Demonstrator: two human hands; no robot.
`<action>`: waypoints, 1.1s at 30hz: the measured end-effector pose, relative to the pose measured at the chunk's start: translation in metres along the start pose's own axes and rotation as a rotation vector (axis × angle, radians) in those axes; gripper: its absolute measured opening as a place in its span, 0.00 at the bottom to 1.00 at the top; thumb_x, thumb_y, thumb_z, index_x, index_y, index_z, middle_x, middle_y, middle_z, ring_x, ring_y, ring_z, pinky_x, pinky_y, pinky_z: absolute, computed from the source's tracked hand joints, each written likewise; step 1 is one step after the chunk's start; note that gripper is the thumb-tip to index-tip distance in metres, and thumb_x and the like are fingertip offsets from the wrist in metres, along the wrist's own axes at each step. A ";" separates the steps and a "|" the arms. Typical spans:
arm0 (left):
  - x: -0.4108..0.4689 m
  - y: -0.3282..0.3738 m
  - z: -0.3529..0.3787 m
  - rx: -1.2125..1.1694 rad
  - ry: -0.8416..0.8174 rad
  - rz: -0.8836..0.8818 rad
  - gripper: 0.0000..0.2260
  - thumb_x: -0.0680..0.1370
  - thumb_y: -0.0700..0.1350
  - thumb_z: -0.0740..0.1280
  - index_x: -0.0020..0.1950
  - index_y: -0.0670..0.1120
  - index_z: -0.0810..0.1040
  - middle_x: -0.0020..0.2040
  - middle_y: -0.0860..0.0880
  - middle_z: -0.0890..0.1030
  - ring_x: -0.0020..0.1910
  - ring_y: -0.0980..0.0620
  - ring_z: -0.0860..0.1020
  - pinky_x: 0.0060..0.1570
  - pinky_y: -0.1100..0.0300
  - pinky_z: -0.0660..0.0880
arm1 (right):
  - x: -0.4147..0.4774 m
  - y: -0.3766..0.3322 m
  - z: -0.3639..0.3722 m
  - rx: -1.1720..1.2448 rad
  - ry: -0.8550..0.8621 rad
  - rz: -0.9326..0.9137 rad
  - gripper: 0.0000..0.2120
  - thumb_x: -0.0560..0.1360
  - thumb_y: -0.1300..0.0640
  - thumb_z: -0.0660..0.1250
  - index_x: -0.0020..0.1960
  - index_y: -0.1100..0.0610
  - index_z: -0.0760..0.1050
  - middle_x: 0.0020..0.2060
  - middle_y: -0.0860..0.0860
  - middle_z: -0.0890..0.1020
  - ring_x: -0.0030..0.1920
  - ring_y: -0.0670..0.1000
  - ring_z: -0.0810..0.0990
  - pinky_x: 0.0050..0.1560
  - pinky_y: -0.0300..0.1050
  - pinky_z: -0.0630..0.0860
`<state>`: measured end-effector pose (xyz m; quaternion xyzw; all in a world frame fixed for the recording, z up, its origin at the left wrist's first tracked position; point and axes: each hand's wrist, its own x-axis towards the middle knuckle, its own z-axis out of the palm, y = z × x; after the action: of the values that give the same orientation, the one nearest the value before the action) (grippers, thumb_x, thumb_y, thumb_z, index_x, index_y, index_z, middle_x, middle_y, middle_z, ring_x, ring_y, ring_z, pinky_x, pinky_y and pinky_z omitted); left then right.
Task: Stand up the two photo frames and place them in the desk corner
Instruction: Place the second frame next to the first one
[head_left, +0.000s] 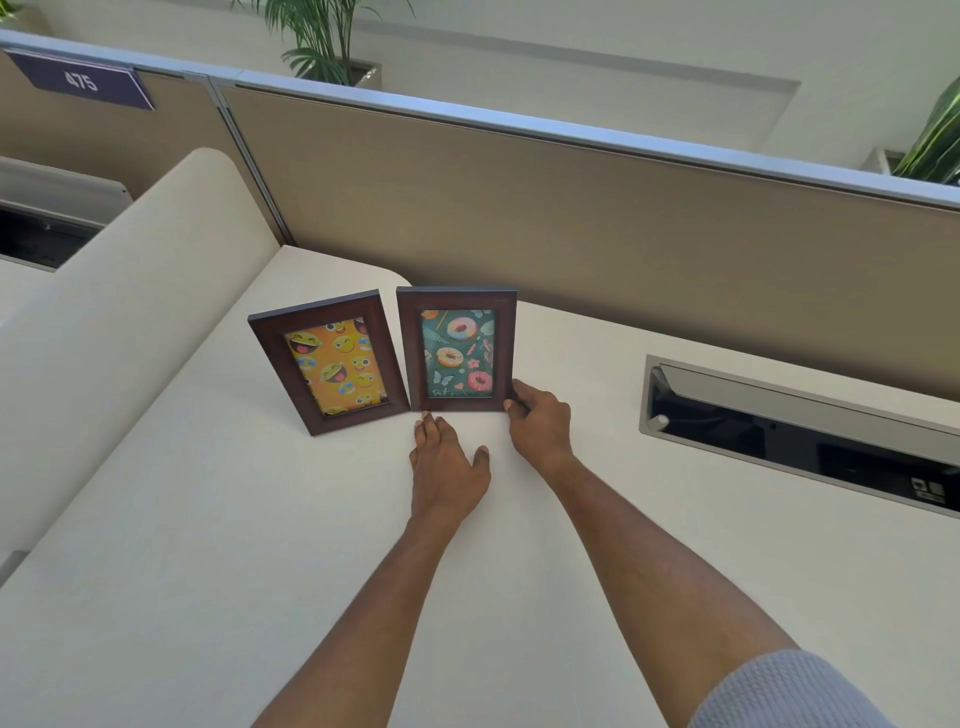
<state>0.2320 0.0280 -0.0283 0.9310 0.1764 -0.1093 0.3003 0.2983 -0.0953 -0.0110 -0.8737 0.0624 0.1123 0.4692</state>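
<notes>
Two dark wooden photo frames stand upright side by side near the desk's far left corner. The emoji frame with a yellow picture is on the left and nothing touches it. The donut frame with a teal picture is on the right. My right hand grips the donut frame's lower right corner. My left hand lies flat on the desk, its fingertips touching the frame's bottom edge at the lower left.
A beige partition wall runs behind the frames. A cream side panel borders the desk on the left. An open cable tray is sunk into the desk at the right. Potted plants stand beyond the partition.
</notes>
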 end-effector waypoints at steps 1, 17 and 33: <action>0.000 0.000 0.000 0.008 -0.004 0.003 0.36 0.83 0.53 0.62 0.82 0.34 0.51 0.84 0.38 0.49 0.84 0.43 0.46 0.80 0.48 0.51 | 0.000 0.000 0.000 0.004 0.001 0.001 0.19 0.83 0.63 0.61 0.74 0.60 0.74 0.68 0.56 0.81 0.69 0.57 0.78 0.72 0.42 0.68; 0.001 -0.001 -0.004 0.097 -0.046 0.014 0.37 0.82 0.53 0.63 0.82 0.34 0.50 0.84 0.37 0.49 0.84 0.42 0.46 0.80 0.48 0.53 | -0.003 -0.001 0.000 0.020 0.020 -0.004 0.18 0.83 0.65 0.62 0.71 0.59 0.77 0.64 0.56 0.84 0.65 0.57 0.80 0.68 0.41 0.70; -0.003 -0.001 -0.009 0.090 -0.040 0.014 0.38 0.81 0.54 0.64 0.82 0.35 0.51 0.84 0.39 0.50 0.84 0.44 0.47 0.79 0.50 0.55 | -0.008 -0.004 -0.003 0.131 0.017 0.032 0.18 0.81 0.64 0.63 0.69 0.57 0.79 0.62 0.53 0.85 0.64 0.54 0.82 0.63 0.37 0.72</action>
<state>0.2295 0.0333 -0.0210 0.9424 0.1588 -0.1336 0.2623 0.2923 -0.0952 -0.0043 -0.8409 0.0878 0.1080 0.5230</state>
